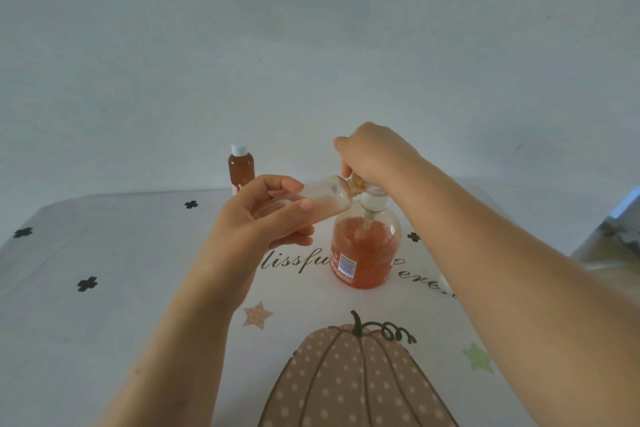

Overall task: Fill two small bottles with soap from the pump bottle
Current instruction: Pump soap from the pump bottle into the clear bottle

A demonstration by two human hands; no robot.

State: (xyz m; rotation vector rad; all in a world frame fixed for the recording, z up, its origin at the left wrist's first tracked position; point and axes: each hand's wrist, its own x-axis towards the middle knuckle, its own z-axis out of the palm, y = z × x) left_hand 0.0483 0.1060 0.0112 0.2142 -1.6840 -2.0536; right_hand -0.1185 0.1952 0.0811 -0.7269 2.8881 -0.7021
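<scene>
A round clear pump bottle (365, 250) holding orange soap stands on the table at centre. My right hand (374, 152) rests on top of its white pump head, fingers closed over it. My left hand (263, 215) grips a small clear bottle (329, 196), tilted almost sideways, with its open neck against the pump nozzle. A thin layer of soap shows inside this bottle. A second small bottle (241, 166), filled with brown-orange soap and wearing a white cap, stands upright at the table's far edge, left of my hands.
The table (104, 253) wears a white cloth printed with black flowers, stars, script lettering and a large pumpkin. A small white object, perhaps a cap (444, 282), lies right of the pump bottle, partly behind my right forearm. A plain wall rises behind the table.
</scene>
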